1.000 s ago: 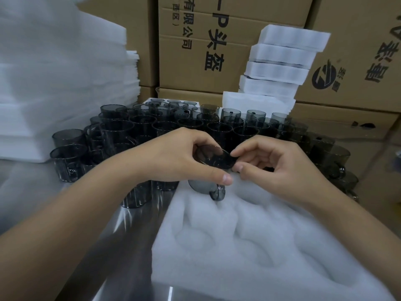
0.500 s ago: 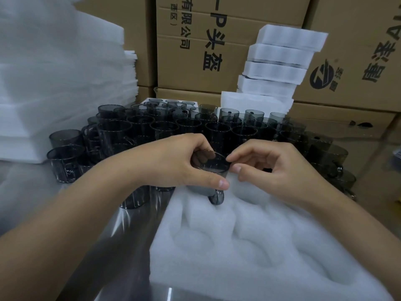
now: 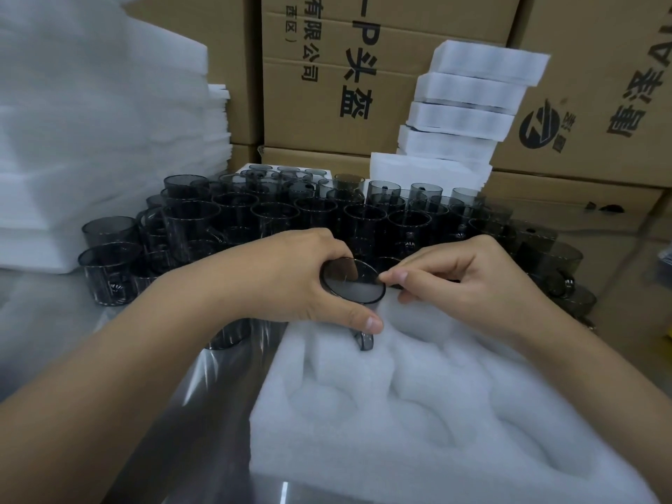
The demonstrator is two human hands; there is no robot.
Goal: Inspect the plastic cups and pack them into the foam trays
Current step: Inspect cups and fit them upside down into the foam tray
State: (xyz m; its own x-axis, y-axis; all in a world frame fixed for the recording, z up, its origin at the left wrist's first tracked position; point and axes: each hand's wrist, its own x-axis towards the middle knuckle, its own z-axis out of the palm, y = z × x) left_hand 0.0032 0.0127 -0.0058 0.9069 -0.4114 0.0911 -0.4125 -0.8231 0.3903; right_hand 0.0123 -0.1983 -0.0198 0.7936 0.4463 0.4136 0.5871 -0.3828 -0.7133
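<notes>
head view: the left hand (image 3: 291, 281) clamps thumb and fingers round a smoky grey plastic cup (image 3: 354, 285), upright at the far left corner of the foam tray (image 3: 436, 441). the right hand (image 3: 469, 285) pinches its rim, thumb and forefinger together. loose cups (image 3: 276, 212) crowd behind.

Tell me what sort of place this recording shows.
Likely a factory packing station: stacked cartons behind, dozens of loose cups, and foam trays piled up.
</notes>
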